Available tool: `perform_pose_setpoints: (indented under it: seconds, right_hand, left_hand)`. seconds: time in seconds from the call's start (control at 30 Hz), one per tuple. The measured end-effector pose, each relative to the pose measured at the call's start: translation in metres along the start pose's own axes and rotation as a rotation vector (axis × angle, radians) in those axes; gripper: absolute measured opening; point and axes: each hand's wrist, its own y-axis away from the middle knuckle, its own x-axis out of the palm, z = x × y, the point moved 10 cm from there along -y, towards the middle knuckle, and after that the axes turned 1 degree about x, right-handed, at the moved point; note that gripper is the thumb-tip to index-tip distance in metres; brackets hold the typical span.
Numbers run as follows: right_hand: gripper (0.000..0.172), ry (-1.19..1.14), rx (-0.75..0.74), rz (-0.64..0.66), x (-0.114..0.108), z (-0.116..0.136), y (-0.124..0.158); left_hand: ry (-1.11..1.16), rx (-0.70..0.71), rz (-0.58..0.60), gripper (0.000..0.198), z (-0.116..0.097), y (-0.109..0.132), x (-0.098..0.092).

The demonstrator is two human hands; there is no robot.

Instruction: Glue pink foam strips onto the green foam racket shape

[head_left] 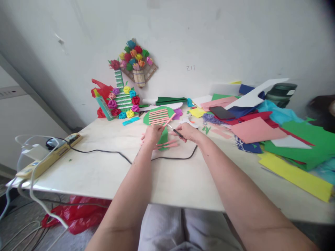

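My right hand [187, 131] is closed on the dark handles of a pair of scissors [178, 134], whose blades point left toward a pink paper strip [171, 118]. My left hand [154, 134] pinches the near end of that strip. Just beyond the hands lies a green guitar-body-shaped paper piece [146, 118] with a row of pink strips [158, 116] across it. A green paper neck piece [163, 136] and loose pink strips [171, 144] lie under and beside my left hand, partly hidden by it.
A finished paper guitar [124, 101] with paper flowers leans at the wall beside a glue bottle [104, 108]. Coloured paper sheets [258, 129] and a phone [222, 113] cover the right side. A black cable [99, 151] runs from a power strip [52, 157] across the table.
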Motion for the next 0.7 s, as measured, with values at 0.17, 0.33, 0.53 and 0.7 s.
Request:
perform_pose_setpoints:
  seconds: [0.17, 0.33, 0.53, 0.7]
  right_hand:
    - [0.043, 0.048, 0.019, -0.013, -0.003, 0.003, 0.002]
    - [0.045, 0.048, 0.042, -0.019, -0.004, 0.007, 0.006]
    - [0.042, -0.037, 0.104, -0.026, -0.003, 0.002, 0.008]
    - [0.044, -0.092, 0.133, -0.035, -0.004, -0.001, 0.009]
  left_hand:
    - [-0.050, 0.007, 0.016, 0.028, -0.007, 0.000, 0.002]
    - [-0.068, 0.005, 0.045, 0.030, -0.009, 0.000, 0.005]
    - [-0.066, 0.038, 0.039, 0.030, -0.012, 0.000, 0.004]
    - [-0.058, 0.051, 0.038, 0.030, -0.017, 0.001, 0.005]
